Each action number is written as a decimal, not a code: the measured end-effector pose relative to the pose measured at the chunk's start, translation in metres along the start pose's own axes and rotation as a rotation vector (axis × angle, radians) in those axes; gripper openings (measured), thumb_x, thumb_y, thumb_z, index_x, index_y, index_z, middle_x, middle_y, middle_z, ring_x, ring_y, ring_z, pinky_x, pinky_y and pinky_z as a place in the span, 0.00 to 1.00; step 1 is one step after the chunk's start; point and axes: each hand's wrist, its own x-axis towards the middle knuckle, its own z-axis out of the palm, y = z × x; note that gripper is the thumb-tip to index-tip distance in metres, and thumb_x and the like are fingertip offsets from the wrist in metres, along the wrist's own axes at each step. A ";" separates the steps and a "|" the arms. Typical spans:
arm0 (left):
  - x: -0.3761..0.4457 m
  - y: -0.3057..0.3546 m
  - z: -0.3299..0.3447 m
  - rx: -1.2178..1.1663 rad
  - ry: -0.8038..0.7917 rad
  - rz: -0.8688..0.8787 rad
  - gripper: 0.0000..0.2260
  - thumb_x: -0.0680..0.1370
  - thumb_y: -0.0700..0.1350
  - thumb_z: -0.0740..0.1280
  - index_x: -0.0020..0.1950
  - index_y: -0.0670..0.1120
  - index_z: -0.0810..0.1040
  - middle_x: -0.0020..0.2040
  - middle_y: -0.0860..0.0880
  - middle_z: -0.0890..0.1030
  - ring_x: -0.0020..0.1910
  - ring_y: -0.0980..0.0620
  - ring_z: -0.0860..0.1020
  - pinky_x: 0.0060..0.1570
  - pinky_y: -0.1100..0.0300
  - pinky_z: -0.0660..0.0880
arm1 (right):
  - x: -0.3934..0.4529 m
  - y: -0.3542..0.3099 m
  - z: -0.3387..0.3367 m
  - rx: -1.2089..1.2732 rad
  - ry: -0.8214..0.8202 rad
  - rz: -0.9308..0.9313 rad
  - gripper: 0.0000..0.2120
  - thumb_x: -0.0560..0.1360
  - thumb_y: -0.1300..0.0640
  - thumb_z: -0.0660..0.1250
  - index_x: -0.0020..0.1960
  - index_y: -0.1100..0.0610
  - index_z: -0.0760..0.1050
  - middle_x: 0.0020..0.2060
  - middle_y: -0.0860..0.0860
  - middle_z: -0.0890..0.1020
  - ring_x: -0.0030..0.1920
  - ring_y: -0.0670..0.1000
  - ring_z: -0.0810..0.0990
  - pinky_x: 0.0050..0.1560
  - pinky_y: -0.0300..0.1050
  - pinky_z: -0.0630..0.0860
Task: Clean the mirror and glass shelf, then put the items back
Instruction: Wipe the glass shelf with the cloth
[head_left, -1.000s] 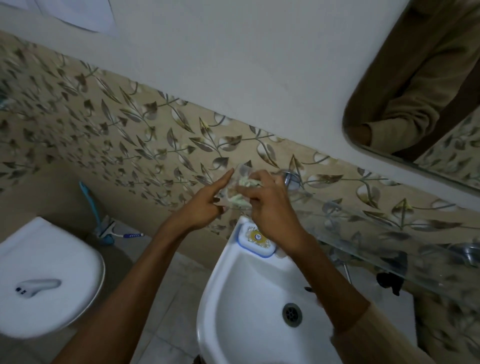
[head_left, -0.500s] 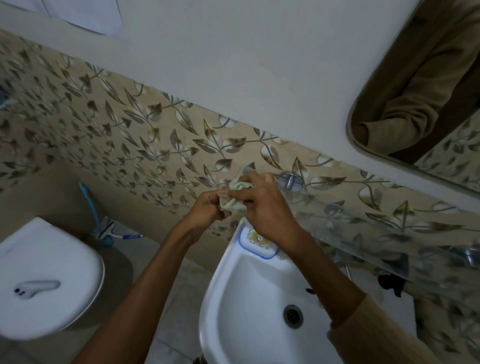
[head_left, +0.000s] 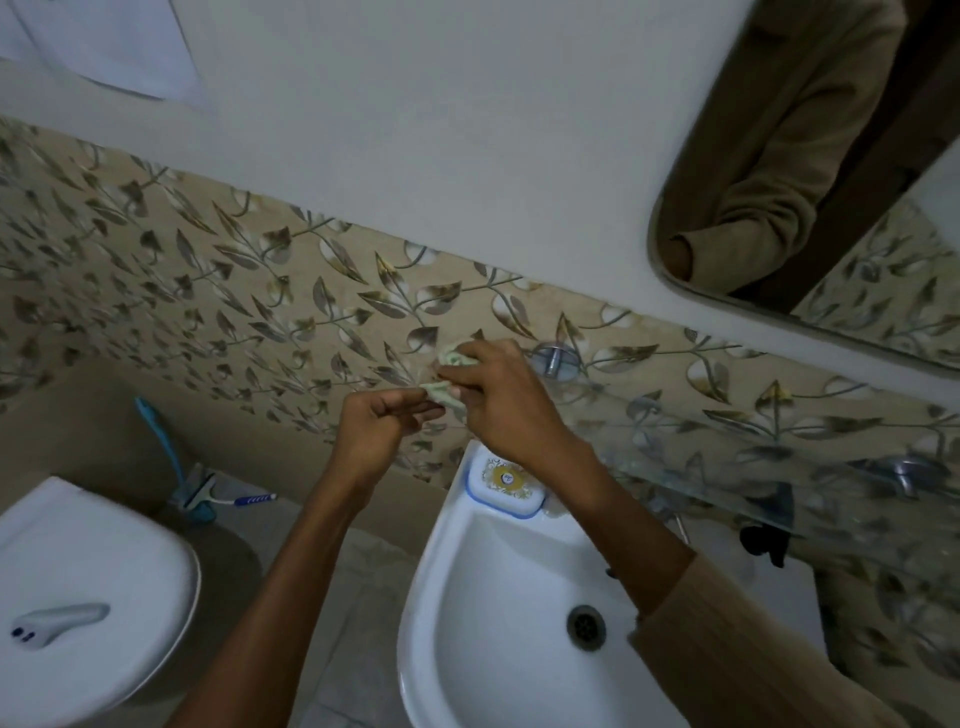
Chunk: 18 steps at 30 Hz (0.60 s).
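Nearest, the white sink (head_left: 467, 597) carries a soap dish (head_left: 506, 480) whose round yellow label is unreadable. Above it, left hand (head_left: 376, 426) and right hand (head_left: 506, 402) both pinch a pale green cloth (head_left: 449, 382) at the glass shelf (head_left: 727, 467) end. Judged: cloth being readied; next, wipe the shelf, then the mirror (head_left: 831, 171) beyond.

Above the white sink (head_left: 441, 597), we see only scraps of the pale green cloth (head_left: 451, 364); the right hand (head_left: 511, 410) covers most of it. The mirror (head_left: 810, 171), up right of the sink, runs off the frame's edge. The soap dish (head_left: 506, 480) label on the sink's rim is too small for us to read.
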 end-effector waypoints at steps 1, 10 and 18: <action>-0.001 0.000 -0.002 0.003 -0.013 0.003 0.18 0.73 0.22 0.61 0.60 0.32 0.79 0.52 0.36 0.83 0.40 0.56 0.85 0.43 0.67 0.80 | -0.007 0.008 -0.005 -0.005 0.013 -0.015 0.16 0.76 0.63 0.68 0.62 0.54 0.83 0.62 0.54 0.81 0.61 0.58 0.72 0.58 0.49 0.72; -0.003 0.003 0.020 0.439 0.034 0.168 0.25 0.74 0.29 0.61 0.70 0.43 0.75 0.54 0.49 0.83 0.49 0.58 0.77 0.47 0.66 0.72 | 0.004 -0.002 0.000 -0.068 0.036 0.153 0.25 0.73 0.66 0.67 0.70 0.57 0.77 0.70 0.59 0.75 0.70 0.61 0.69 0.70 0.48 0.64; -0.025 -0.013 0.026 0.801 -0.091 0.348 0.38 0.75 0.29 0.61 0.81 0.43 0.48 0.82 0.48 0.46 0.80 0.52 0.47 0.75 0.62 0.49 | -0.088 0.037 -0.034 -0.087 0.191 0.310 0.24 0.71 0.70 0.67 0.61 0.50 0.84 0.63 0.55 0.80 0.64 0.58 0.74 0.61 0.55 0.75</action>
